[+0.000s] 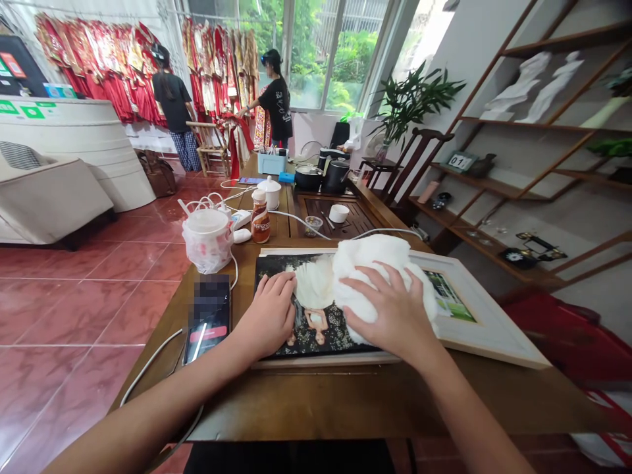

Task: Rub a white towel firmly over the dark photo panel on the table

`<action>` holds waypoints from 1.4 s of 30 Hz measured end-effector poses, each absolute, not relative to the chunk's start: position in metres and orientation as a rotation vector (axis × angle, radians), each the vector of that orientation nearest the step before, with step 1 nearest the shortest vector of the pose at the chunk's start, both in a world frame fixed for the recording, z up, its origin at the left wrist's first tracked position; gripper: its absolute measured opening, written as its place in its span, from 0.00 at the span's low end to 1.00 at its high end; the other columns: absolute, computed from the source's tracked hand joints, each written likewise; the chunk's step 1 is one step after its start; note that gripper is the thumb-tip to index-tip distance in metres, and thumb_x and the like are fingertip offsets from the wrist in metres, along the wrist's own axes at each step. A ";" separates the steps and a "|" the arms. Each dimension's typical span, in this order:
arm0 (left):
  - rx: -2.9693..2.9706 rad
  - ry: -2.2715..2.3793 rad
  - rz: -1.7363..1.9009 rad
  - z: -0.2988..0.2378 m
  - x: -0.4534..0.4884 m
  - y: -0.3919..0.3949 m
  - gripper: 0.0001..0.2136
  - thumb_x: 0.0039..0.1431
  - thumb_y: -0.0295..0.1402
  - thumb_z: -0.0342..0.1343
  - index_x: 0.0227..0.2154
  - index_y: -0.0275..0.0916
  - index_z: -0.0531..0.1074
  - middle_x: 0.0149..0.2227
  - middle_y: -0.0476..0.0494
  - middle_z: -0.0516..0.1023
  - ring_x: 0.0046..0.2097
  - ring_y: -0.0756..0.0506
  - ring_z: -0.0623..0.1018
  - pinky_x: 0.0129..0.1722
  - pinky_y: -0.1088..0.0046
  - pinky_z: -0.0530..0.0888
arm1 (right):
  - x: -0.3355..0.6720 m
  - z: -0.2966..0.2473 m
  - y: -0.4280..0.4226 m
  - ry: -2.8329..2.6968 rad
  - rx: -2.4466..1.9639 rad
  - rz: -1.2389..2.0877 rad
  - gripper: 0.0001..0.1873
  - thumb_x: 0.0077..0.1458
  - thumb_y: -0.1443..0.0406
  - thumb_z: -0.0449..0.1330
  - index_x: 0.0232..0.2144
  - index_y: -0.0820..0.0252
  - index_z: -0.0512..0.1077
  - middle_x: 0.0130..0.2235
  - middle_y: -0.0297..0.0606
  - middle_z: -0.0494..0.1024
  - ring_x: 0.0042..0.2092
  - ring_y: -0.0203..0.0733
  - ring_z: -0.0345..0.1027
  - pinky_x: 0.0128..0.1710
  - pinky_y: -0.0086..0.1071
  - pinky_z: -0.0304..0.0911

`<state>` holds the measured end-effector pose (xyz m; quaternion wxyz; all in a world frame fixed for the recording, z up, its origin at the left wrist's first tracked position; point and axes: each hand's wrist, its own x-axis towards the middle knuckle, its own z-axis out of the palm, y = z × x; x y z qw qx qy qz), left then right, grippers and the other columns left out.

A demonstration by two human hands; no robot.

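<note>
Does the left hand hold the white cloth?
No, the left hand rests on the framed photo, while the right hand presses the cloth.

The person's left hand [264,316] and right hand [390,313] are bare, the forearms [162,401] show no sleeves, and dark clothing [289,457] covers the lap.

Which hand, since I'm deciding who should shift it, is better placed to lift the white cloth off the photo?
Right, probably. The right hand lies spread on the white fluffy cloth, while the left hand rests on the dark photo panel, beside the cloth.
</note>
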<state>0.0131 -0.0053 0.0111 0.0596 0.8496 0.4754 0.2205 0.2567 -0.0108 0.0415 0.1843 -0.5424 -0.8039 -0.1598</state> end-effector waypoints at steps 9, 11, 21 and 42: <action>2.581 1.429 0.659 0.012 0.015 -0.005 0.16 0.63 0.24 0.44 0.53 0.33 0.63 0.59 0.33 0.66 0.62 0.38 0.64 0.64 0.51 0.56 | 0.199 0.045 -0.025 -2.421 -1.294 -0.183 0.23 0.52 0.49 0.58 0.51 0.43 0.72 0.57 0.33 0.72 0.62 0.58 0.53 0.63 0.58 0.33; 2.583 1.425 0.656 0.012 0.014 -0.005 0.17 0.63 0.24 0.43 0.54 0.33 0.63 0.60 0.34 0.66 0.63 0.38 0.64 0.64 0.51 0.56 | 0.207 0.046 -0.023 -2.431 -1.308 -0.190 0.22 0.53 0.50 0.58 0.50 0.42 0.73 0.57 0.33 0.72 0.63 0.56 0.53 0.63 0.57 0.34; 2.570 1.435 0.671 0.009 0.013 -0.005 0.19 0.63 0.23 0.42 0.56 0.33 0.63 0.61 0.34 0.65 0.63 0.39 0.63 0.65 0.50 0.56 | 0.295 0.038 -0.001 -2.224 -1.611 -0.534 0.19 0.55 0.52 0.56 0.49 0.43 0.73 0.55 0.35 0.73 0.59 0.58 0.58 0.56 0.59 0.46; 2.568 1.429 0.692 0.011 0.013 -0.005 0.19 0.63 0.23 0.43 0.56 0.35 0.62 0.61 0.35 0.65 0.63 0.39 0.63 0.64 0.50 0.56 | 0.253 0.046 -0.012 -2.343 -1.424 -0.310 0.19 0.55 0.53 0.58 0.48 0.43 0.73 0.57 0.34 0.72 0.62 0.57 0.55 0.61 0.58 0.40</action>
